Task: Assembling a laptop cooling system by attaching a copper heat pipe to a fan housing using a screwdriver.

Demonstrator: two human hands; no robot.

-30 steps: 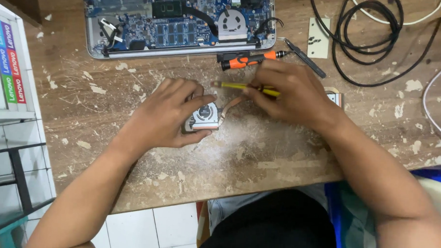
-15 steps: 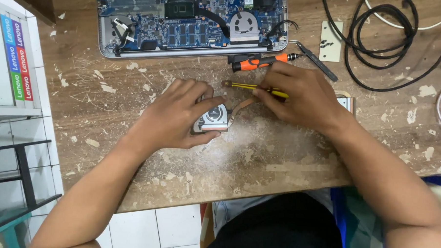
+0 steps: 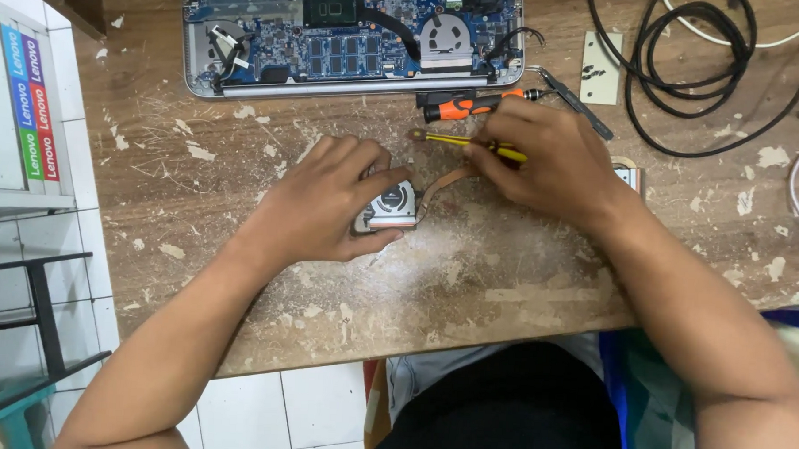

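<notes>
Wooden worn table [image 3: 238, 272] carries an opened laptop [image 3: 353, 37] at 12 o'clock. The left hand [image 3: 329, 200] closes around a small fan [image 3: 389, 206] at the centre. The right hand [image 3: 543, 159], at 2 o'clock from it, grips a yellow tool [image 3: 447, 139].

I sit at a worn wooden table [image 3: 238, 272], its top scratched and flecked with pale chips of paint. Below its edge I see white floor tiles [image 3: 260, 406]. At my left stand a black metal frame [image 3: 42, 314] and a white cabinet [image 3: 1, 104].
</notes>
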